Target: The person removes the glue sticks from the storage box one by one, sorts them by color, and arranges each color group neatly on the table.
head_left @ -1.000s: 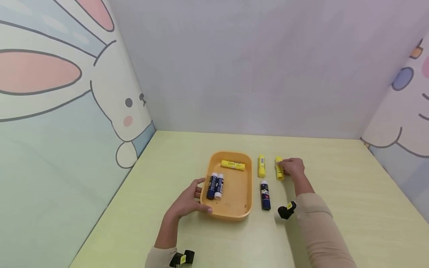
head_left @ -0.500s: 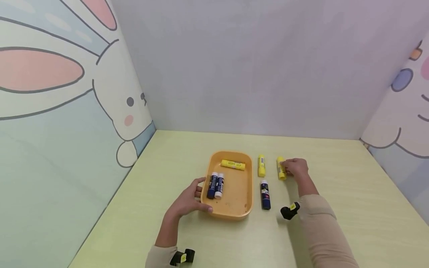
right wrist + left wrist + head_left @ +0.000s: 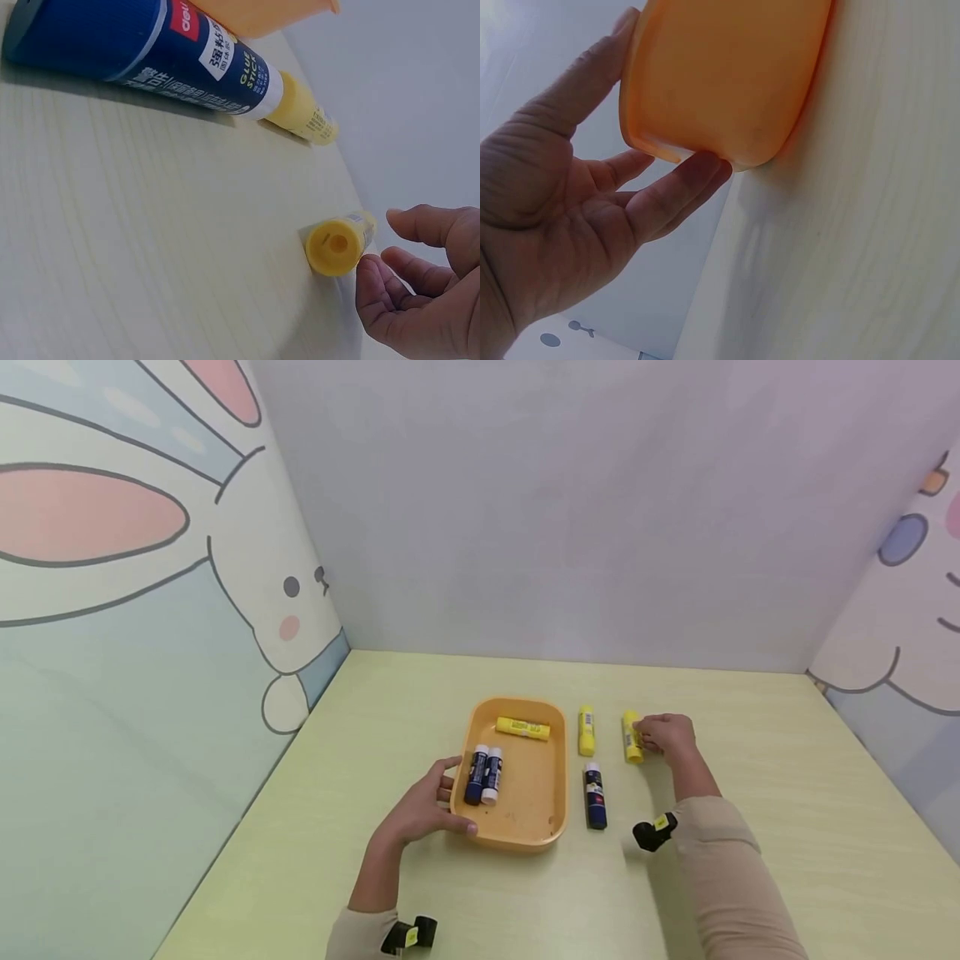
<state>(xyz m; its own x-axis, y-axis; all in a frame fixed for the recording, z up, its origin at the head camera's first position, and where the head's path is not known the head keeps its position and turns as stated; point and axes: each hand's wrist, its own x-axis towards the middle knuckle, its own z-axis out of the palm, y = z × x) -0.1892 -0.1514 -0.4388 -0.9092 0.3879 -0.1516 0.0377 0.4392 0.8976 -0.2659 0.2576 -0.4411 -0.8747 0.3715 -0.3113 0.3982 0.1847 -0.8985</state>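
Observation:
An orange plastic tray (image 3: 525, 835) lies on the table, with two dark blue glue sticks and a yellow glue stick (image 3: 522, 728) inside. My left hand (image 3: 415, 807) grips its near left corner; in the left wrist view the thumb is at the rim and fingers (image 3: 679, 191) touch the side lower down. On the right, a yellow glue stick (image 3: 632, 737) lies on the table beside my right hand (image 3: 667, 734). In the right wrist view, my fingertips (image 3: 371, 270) are at that stick's side, while the thumb stands apart from it.
Between the tray and my right hand, another yellow glue stick (image 3: 587, 731) lies behind a dark blue glue stick (image 3: 596, 796) with a white end. The pale table (image 3: 420, 693) meets a grey back wall (image 3: 570, 527), with cartoon-printed walls at both sides.
My right hand and the yellow glue stick beside it have shifted slightly to the right. My left hand keeps its place on the tray.

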